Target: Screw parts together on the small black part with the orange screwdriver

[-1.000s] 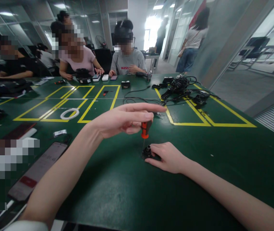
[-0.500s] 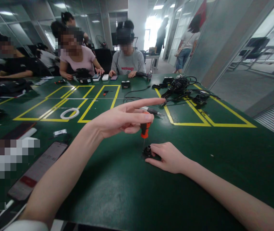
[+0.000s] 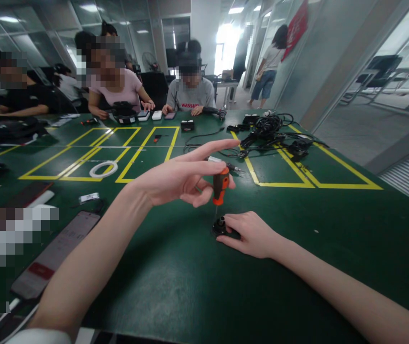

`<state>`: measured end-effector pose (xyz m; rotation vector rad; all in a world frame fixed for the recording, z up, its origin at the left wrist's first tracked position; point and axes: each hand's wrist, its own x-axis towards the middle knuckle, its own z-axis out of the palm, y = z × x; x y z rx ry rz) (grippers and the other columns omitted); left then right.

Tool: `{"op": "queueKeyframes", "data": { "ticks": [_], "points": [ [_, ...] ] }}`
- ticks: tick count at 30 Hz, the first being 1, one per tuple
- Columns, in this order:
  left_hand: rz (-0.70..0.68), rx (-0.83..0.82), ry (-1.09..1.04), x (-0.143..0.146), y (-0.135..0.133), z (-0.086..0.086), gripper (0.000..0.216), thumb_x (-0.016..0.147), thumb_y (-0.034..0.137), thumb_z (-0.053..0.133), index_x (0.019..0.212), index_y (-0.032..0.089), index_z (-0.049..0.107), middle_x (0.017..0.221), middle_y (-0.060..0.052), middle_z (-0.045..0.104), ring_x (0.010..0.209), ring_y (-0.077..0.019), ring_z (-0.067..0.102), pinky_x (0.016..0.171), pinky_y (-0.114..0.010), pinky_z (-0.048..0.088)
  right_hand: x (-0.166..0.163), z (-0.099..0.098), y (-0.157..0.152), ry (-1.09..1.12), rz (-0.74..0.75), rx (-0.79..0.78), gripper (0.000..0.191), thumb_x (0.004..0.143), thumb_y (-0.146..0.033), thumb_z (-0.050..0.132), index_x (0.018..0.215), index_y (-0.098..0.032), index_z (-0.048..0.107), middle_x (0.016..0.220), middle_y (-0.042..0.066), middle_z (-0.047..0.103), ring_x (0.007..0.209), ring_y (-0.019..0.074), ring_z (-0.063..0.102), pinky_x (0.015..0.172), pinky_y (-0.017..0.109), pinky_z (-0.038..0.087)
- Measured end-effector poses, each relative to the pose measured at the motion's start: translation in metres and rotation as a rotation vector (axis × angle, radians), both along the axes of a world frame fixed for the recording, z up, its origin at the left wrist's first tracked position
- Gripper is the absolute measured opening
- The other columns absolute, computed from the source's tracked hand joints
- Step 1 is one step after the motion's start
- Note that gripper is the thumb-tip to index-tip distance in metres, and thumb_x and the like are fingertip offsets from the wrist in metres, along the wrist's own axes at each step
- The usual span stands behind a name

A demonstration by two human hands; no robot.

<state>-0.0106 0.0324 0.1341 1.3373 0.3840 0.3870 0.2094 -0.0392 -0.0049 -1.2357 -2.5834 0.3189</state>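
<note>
My left hand (image 3: 186,179) is around the upper part of a small orange and black screwdriver (image 3: 220,187). Its index finger points out to the right, and another fingertip shows behind the handle. The screwdriver stands nearly upright, its thin shaft reaching down to a black round part (image 3: 220,227) with a short raised tube. Whether the tip sits in a screw is too small to tell. My right hand (image 3: 249,234) pinches that black part against the green table (image 3: 175,277), covering its right side.
A phone (image 3: 57,253) lies at the left, near a white tape roll (image 3: 104,169). Behind my left hand is a pen-like tool (image 3: 235,167). Tangled black cables (image 3: 267,129) lie at the back right. Several people sit across the table and to the left.
My left hand's fingers have loosened and shifted on the screwdriver, showing more of its handle, which has turned. My right hand and the black part have stayed put.
</note>
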Motion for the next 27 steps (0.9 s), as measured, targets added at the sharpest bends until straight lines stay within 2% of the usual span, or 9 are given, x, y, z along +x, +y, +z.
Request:
{"op": "queueKeyframes", "data": {
  "ticks": [3, 6, 10, 12, 15, 18, 22, 24, 27],
  "points": [
    [0.049, 0.057, 0.043, -0.0005, -0.0023, 0.0021, 0.031, 0.087, 0.030, 0.075, 0.114, 0.017, 0.069, 0.082, -0.002, 0.066, 0.051, -0.0031, 0.045, 0.042, -0.016, 0.029, -0.0002, 0.0002, -0.0001, -0.004, -0.002, -0.002, 0.033, 0.098, -0.043, 0.059, 0.076, -0.020, 0.052, 0.072, 0.002, 0.064, 0.060, 0.0169, 0.059, 0.057, 0.027, 0.028],
    [0.048, 0.063, 0.040, 0.0000, -0.0006, 0.0013, 0.026, 0.082, 0.033, 0.080, 0.092, 0.012, 0.068, 0.082, -0.003, 0.066, 0.050, -0.0018, 0.045, 0.042, -0.015, 0.030, 0.0000, -0.0008, 0.0003, 0.000, 0.002, 0.006, 0.033, 0.098, -0.043, 0.060, 0.076, -0.020, 0.053, 0.072, 0.002, 0.064, 0.060, 0.0169, 0.059, 0.056, 0.027, 0.027],
    [-0.058, 0.014, 0.004, 0.0010, 0.0028, -0.0011, 0.031, 0.090, 0.043, 0.069, 0.095, 0.014, 0.059, 0.111, -0.012, 0.071, 0.061, -0.0103, 0.066, 0.046, -0.017, 0.042, 0.0002, -0.0019, 0.0008, 0.009, 0.004, 0.000, 0.033, 0.098, -0.043, 0.061, 0.077, -0.020, 0.053, 0.072, 0.002, 0.064, 0.060, 0.0170, 0.059, 0.057, 0.027, 0.028],
    [-0.070, 0.003, -0.002, 0.0013, 0.0027, -0.0021, 0.028, 0.093, 0.042, 0.065, 0.098, 0.016, 0.055, 0.110, -0.012, 0.072, 0.063, -0.0131, 0.069, 0.047, -0.018, 0.044, 0.0002, -0.0017, 0.0008, 0.011, 0.003, -0.002, 0.032, 0.098, -0.043, 0.061, 0.076, -0.020, 0.053, 0.072, 0.002, 0.065, 0.060, 0.0170, 0.059, 0.057, 0.027, 0.028],
    [-0.012, 0.034, -0.004, 0.0010, 0.0008, -0.0026, 0.028, 0.094, 0.035, 0.067, 0.112, 0.018, 0.057, 0.098, -0.007, 0.073, 0.052, -0.0069, 0.058, 0.045, -0.017, 0.038, 0.0001, -0.0011, 0.0004, 0.006, 0.002, -0.003, 0.032, 0.098, -0.043, 0.060, 0.076, -0.020, 0.053, 0.072, 0.003, 0.064, 0.060, 0.0169, 0.059, 0.057, 0.027, 0.028],
    [0.033, 0.078, 0.000, 0.0003, -0.0005, -0.0024, 0.045, 0.088, 0.031, 0.074, 0.130, 0.020, 0.060, 0.091, -0.003, 0.069, 0.050, -0.0030, 0.046, 0.043, -0.018, 0.028, 0.0001, -0.0008, 0.0002, 0.002, -0.002, -0.009, 0.033, 0.098, -0.043, 0.059, 0.076, -0.020, 0.053, 0.072, 0.002, 0.064, 0.060, 0.0170, 0.059, 0.057, 0.027, 0.029],
    [0.048, 0.102, 0.022, 0.0006, 0.0007, -0.0018, 0.028, 0.084, 0.034, 0.078, 0.101, 0.014, 0.071, 0.084, -0.003, 0.067, 0.051, -0.0023, 0.043, 0.043, -0.018, 0.028, 0.0003, -0.0015, 0.0005, -0.002, -0.001, -0.008, 0.033, 0.099, -0.044, 0.058, 0.076, -0.020, 0.053, 0.073, 0.003, 0.064, 0.061, 0.0171, 0.059, 0.057, 0.028, 0.029],
    [0.030, 0.086, 0.013, 0.0013, 0.0019, -0.0017, 0.027, 0.086, 0.038, 0.075, 0.094, 0.013, 0.067, 0.099, -0.008, 0.071, 0.055, -0.0044, 0.053, 0.046, -0.017, 0.037, 0.0005, -0.0019, 0.0008, -0.001, -0.002, -0.003, 0.033, 0.098, -0.044, 0.059, 0.076, -0.020, 0.053, 0.073, 0.003, 0.064, 0.061, 0.0169, 0.059, 0.057, 0.028, 0.028],
    [-0.035, 0.032, 0.008, 0.0020, 0.0033, -0.0022, 0.028, 0.092, 0.042, 0.066, 0.097, 0.015, 0.059, 0.116, -0.013, 0.072, 0.067, -0.0127, 0.069, 0.053, -0.020, 0.048, 0.0005, -0.0018, 0.0007, 0.005, -0.002, -0.002, 0.032, 0.098, -0.043, 0.061, 0.076, -0.020, 0.054, 0.072, 0.002, 0.064, 0.061, 0.0168, 0.059, 0.057, 0.028, 0.028]
  ]
}}
